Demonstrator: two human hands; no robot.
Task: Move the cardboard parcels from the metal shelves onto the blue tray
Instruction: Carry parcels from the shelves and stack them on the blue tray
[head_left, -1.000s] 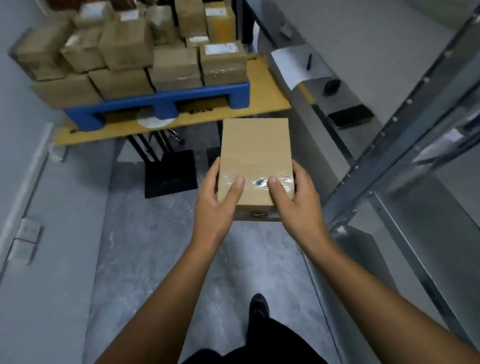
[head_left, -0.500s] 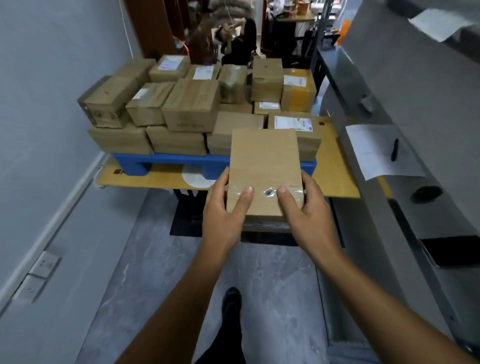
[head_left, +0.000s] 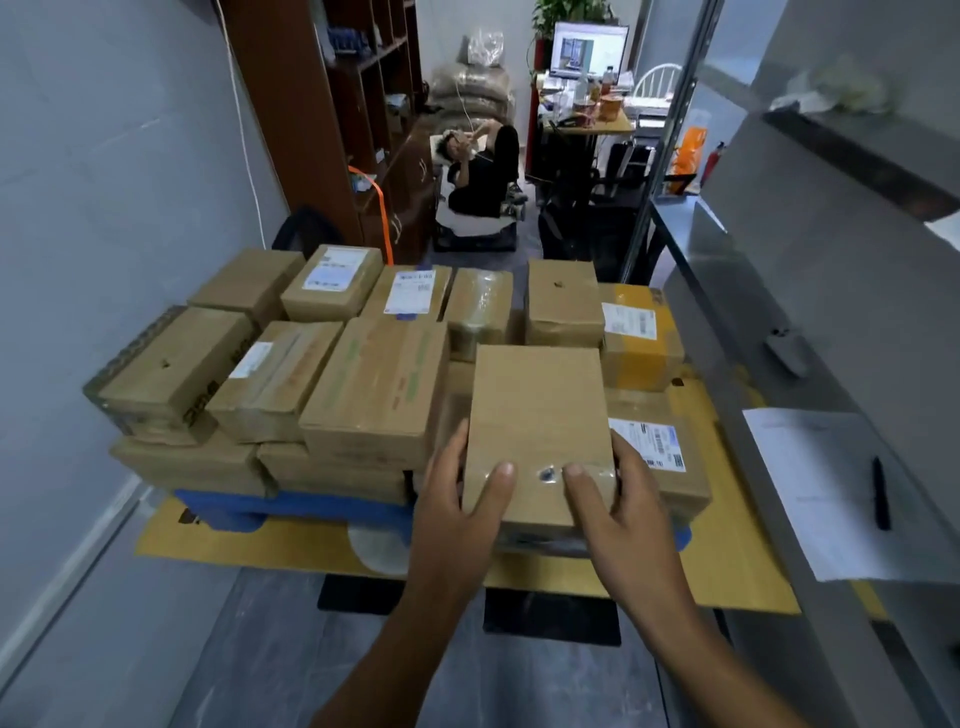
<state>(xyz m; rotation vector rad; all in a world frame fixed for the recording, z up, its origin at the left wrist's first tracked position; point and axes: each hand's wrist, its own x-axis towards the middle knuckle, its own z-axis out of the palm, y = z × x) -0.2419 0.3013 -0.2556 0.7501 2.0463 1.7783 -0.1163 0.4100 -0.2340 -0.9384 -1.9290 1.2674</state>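
Observation:
I carry a plain cardboard parcel (head_left: 537, 415) with clear tape across its near end. My left hand (head_left: 457, 509) grips its near left corner, thumb on top. My right hand (head_left: 618, 509) grips the near right corner the same way. The parcel hangs over the front right part of the blue tray (head_left: 291, 506), above a labelled parcel (head_left: 660, 457) in the stack. Several parcels (head_left: 374, 384) lie stacked two layers high on the tray.
The tray rests on a yellow board (head_left: 727, 582). A metal shelf (head_left: 810, 395) runs along the right, holding a paper sheet (head_left: 826, 493) and a pen (head_left: 879, 491). A grey wall closes the left. A person (head_left: 480, 171) reclines behind the stack.
I have walked up to the tray; the view tilted upward. The parcel in both hands now hangs over the stack's front right instead of over the floor.

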